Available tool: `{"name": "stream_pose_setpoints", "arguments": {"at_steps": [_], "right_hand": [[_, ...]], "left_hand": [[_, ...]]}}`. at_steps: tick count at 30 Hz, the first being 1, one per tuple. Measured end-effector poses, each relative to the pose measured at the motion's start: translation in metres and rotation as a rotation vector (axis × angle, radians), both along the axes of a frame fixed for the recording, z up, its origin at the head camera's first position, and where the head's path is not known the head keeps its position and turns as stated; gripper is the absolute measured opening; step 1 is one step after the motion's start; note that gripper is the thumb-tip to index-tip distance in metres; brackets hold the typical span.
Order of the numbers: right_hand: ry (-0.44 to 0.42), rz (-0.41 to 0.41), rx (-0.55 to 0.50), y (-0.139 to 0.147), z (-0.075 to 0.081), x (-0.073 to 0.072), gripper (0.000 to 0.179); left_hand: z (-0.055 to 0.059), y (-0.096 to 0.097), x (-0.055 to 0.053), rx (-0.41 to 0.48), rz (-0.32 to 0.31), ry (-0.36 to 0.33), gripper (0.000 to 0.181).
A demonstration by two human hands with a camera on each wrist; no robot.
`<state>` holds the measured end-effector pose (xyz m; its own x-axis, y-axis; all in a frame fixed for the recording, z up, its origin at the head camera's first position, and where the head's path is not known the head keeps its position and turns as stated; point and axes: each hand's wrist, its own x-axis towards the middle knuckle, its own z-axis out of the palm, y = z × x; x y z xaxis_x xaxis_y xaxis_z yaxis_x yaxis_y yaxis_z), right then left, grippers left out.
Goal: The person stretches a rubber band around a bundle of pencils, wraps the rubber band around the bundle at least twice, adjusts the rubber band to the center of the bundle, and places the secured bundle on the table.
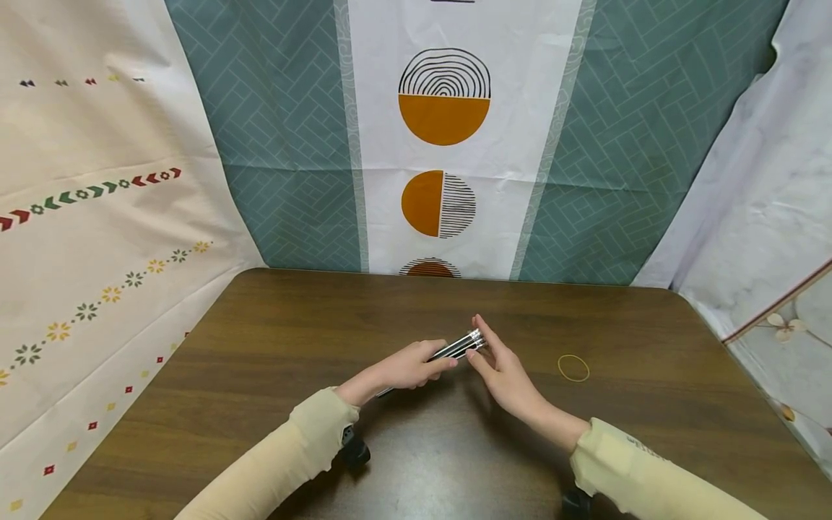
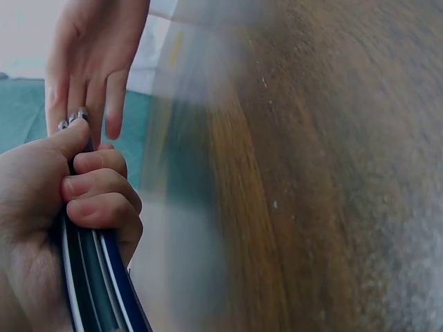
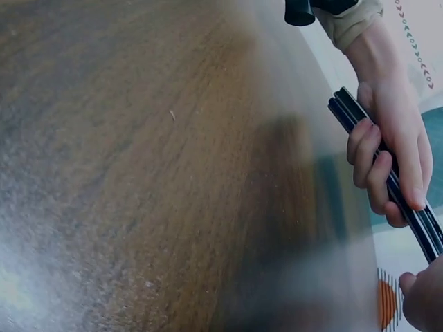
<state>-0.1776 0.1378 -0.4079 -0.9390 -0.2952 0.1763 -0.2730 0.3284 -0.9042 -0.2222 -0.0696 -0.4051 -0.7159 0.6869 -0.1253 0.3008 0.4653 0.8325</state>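
Note:
A small bundle of slim dark pens (image 1: 456, 348) with light stripes and silvery ends is held above the table. My left hand (image 1: 411, 367) grips it around the middle, fingers curled and thumb along the top. Blue and dark green barrels (image 2: 104, 277) show side by side in the left wrist view. At the silvery ends, my right hand (image 1: 510, 383) has its fingers nearly straight, with the palm side facing the tips and the thumb below. The flat rear ends of the pens (image 3: 340, 102) stick out behind the left hand in the right wrist view.
A thin yellow rubber band (image 1: 573, 368) lies on the brown wooden table (image 1: 292, 318), to the right of the right hand. Patterned cloths (image 1: 292, 144) hang behind the table and along both sides.

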Motion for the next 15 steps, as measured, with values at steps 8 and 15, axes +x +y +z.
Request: {"name": "stream_pose_setpoints", "arguments": {"at_steps": [8,15], "right_hand": [[0.040,0.009,-0.007,0.008,-0.001,-0.009,0.053],[-0.074,0.038,-0.069,0.019,0.002,-0.026,0.034]], "left_hand": [[-0.002,-0.001,-0.001,-0.014,-0.015,0.003,0.026],[-0.004,0.001,-0.001,-0.042,-0.051,0.070,0.023]]}}
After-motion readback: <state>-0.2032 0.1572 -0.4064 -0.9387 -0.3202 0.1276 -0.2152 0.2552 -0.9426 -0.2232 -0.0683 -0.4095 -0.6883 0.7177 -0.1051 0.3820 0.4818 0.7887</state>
